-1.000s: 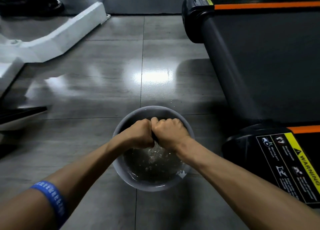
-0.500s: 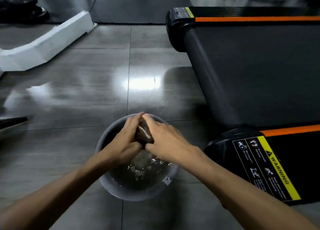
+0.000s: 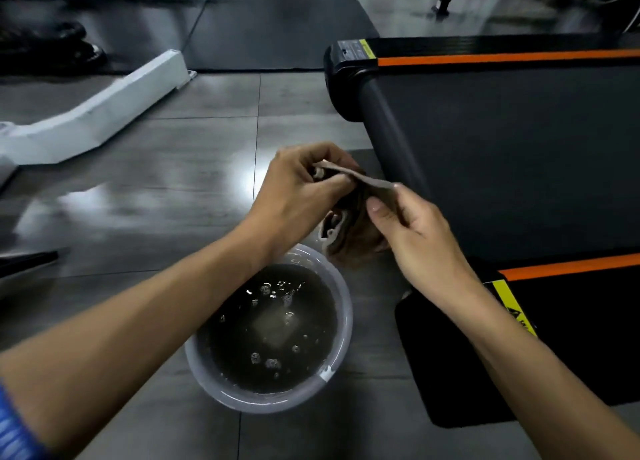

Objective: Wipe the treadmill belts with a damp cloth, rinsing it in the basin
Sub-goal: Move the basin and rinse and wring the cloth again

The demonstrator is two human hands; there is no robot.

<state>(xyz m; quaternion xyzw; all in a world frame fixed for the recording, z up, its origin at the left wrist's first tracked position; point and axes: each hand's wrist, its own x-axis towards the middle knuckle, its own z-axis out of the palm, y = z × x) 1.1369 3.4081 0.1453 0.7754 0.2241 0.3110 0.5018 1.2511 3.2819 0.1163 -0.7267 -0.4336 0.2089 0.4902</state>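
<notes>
1. Two hands hold one brown cloth (image 3: pixel 356 224) above the far rim of the basin (image 3: pixel 341 324); the left hand (image 3: pixel 298 189) pinches an upper corner between thumb and curled fingers; the right hand (image 3: pixel 415 231) pinches the other end of the same top edge between thumb and forefinger; the rest of the cloth hangs bunched below, clear of the water.
2. The basin stands on the grey floor tiles (image 3: pixel 173 182) just beside the near corner of the treadmill; its water is dark and murky with bubbles on the surface, which suggests rinsing has been done in it.
3. The cloth is out of the water and being spread open, so I judge the rinse step about finished and the wiping step next.
4. The treadmill belt (image 3: pixel 519 161) lies to the right, near the cloth but not touched by it; its dull grey surface shows no wet streaks that I can make out, so how much has been wiped cannot be told; at least this belt seems left to do.
</notes>
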